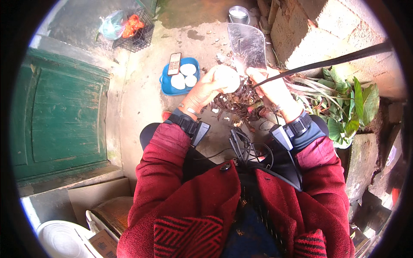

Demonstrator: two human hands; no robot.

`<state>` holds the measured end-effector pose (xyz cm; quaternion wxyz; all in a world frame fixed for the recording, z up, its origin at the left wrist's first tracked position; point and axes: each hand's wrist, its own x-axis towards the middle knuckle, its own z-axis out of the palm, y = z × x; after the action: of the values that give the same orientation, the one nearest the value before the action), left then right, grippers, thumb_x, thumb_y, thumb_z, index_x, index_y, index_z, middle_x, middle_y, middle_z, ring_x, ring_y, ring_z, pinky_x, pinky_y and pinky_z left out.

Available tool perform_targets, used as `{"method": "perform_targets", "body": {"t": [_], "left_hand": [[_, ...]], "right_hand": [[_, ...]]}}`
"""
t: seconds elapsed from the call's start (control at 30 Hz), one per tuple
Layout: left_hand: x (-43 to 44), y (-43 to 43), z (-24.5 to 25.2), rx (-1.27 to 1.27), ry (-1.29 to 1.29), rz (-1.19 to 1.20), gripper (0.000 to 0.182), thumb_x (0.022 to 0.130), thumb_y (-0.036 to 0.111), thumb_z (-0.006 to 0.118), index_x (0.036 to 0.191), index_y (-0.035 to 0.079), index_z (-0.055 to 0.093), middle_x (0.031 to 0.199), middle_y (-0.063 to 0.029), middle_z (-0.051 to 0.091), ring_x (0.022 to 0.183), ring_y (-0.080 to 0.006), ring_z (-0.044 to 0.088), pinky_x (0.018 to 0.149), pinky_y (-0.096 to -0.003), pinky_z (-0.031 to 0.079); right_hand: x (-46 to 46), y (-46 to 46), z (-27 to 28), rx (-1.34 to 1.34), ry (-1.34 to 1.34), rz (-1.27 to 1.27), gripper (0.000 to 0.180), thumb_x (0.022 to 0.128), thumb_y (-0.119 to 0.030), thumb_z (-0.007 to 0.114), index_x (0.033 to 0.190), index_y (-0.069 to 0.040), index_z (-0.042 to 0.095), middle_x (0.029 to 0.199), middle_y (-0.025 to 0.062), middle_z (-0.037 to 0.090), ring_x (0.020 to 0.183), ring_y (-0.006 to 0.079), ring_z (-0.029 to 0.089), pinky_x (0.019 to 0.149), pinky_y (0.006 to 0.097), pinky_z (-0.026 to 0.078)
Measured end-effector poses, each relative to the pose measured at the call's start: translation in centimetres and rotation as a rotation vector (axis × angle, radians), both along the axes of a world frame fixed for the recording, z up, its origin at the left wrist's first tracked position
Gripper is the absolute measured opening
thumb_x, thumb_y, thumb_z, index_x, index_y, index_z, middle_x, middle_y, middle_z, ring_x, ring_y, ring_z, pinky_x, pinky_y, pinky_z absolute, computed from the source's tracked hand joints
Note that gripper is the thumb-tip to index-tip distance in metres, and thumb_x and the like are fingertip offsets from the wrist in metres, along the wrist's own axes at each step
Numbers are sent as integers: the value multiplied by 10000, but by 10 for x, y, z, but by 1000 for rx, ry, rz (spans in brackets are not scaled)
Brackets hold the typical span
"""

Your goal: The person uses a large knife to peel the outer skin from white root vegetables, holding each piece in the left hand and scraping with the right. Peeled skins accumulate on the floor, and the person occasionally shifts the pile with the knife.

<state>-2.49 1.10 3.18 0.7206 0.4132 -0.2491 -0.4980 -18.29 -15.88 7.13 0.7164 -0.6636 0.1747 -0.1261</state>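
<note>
My left hand grips a round, white, peeled vegetable, washed out by bright sun, so its exact kind is unclear. My right hand is closed just to its right, around what looks like the handle of a broad cleaver. The fingers hide that handle, and the wide shiny blade points away from me. Below both hands, dark peelings and scraps lie heaped on the concrete floor. Left of my left hand, a blue plastic basin holds several white peeled pieces; a phone rests over its rim.
Leafy stalks lie at right beside a block wall. A metal pail stands ahead. At far left are a black crate with plastic bags and a green door. Black cables hang over my lap; a dark strap crosses the view.
</note>
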Motion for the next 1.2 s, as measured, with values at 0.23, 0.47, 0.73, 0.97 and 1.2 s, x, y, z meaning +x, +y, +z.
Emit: {"method": "perform_targets", "body": {"t": [0.23,0.47,0.73,0.97,1.2], "left_hand": [[-1,1,11,17,-93,-72,442,849,20,634,1267,-1,490,1163,-95,603,1068,-192,602,901,-319,491],[-3,11,6,94,-41,-160,477,858,13,620,1308,5,463,1183,-108,600,1097,-208,603,919,-331,495],[-1,13,1,13,33,-122,438,876,34,622,1288,7,477,1140,-104,616,996,-176,625,804,-278,515],[-7,17,3,173,-60,-231,406,878,46,627,1260,4,496,1075,-70,615,876,-120,594,679,-231,473],[-9,17,15,90,-96,-68,300,868,127,666,1122,22,548,955,-28,606,802,-90,574,661,-212,461]], "right_hand": [[-1,4,4,-169,2,5,285,892,-312,677,953,-34,684,626,-61,502,510,25,403,445,206,303],[-2,-13,0,-245,72,187,306,885,-346,682,886,-42,654,599,-62,457,507,30,384,430,211,306],[6,-16,5,121,169,275,264,918,-254,647,726,-86,579,560,-37,470,445,59,413,400,222,327],[3,-18,8,67,243,405,218,894,-267,680,801,-73,649,563,-51,454,442,39,333,400,222,256],[5,-4,-1,196,185,268,214,909,-258,656,787,-88,609,553,-62,432,438,60,376,406,223,311]]}}
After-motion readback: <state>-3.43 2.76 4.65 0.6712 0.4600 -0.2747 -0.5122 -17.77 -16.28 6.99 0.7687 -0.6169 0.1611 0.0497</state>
